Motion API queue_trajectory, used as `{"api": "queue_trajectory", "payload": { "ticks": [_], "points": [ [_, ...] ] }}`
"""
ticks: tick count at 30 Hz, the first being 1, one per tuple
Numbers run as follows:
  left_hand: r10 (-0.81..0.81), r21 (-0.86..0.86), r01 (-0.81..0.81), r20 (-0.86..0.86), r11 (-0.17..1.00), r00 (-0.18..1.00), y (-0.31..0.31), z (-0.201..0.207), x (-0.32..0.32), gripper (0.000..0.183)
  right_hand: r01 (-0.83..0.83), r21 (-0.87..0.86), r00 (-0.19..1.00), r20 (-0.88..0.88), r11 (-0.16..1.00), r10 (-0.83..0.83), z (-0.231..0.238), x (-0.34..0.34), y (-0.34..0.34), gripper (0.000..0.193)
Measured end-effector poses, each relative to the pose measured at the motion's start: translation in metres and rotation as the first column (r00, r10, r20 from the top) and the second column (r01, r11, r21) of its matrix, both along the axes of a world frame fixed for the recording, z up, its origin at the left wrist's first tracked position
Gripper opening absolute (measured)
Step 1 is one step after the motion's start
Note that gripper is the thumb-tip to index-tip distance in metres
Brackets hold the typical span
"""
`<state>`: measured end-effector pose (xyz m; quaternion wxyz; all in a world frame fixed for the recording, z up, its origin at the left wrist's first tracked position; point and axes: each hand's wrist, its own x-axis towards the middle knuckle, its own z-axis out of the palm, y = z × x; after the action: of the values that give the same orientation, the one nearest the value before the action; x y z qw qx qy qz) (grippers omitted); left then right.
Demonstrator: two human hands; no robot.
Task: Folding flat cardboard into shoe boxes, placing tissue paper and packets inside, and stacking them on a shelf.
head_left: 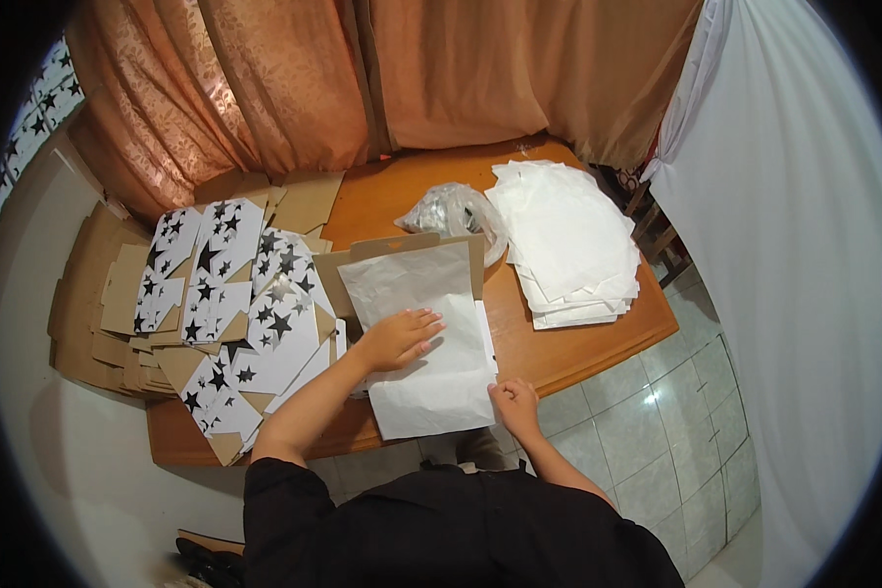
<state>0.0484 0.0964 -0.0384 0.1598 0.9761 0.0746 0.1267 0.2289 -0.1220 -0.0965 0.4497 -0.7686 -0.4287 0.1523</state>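
A white paper sheet (423, 387), lightly creased, lies over a brown cardboard box (394, 249) whose far flap stands up behind it. The sheet's near end hangs past the table's front edge. My left hand (398, 340) rests flat on the middle of the sheet with its fingers stretched out. At the sheet's right edge, my right hand (516, 404) is closed, its thumb and curled fingers pinching the paper's edge. Whether it also grips the box's side wall I cannot tell.
Folded white boxes with black stars (272, 323) and flat brown cardboard (118, 294) pile up at the left. A stack of white paper sheets (568, 235) lies on the wooden table (598, 343) at the right. Behind the box sits a clear plastic bag (451, 211). Orange curtains (451, 78) hang behind.
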Motion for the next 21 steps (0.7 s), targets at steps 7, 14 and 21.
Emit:
{"api": "queue_trajectory", "payload": {
  "ticks": [7, 14, 21],
  "points": [
    [0.384, 0.063, -0.387, 0.055, 0.920, 0.922, -0.015, -0.002, -0.062, 0.029, 0.027, 0.039, 0.996, -0.085, 0.999, -0.024, 0.005, 0.001, -0.001, 0.023],
    [0.837, -0.439, -0.811, -0.200, 0.388, 0.509, 0.005, -0.028, -0.064, 0.045, 0.006, -0.013, 0.982, -0.191, 1.000, -0.008, -0.012, 0.000, 0.000, 0.022],
    [0.640, -0.817, -0.545, -0.319, 0.188, 0.699, 0.021, -0.024, -0.074, 0.026, 0.066, 0.011, 0.953, -0.296, 0.998, -0.060, -0.027, -0.001, -0.001, 0.023]
  ]
}}
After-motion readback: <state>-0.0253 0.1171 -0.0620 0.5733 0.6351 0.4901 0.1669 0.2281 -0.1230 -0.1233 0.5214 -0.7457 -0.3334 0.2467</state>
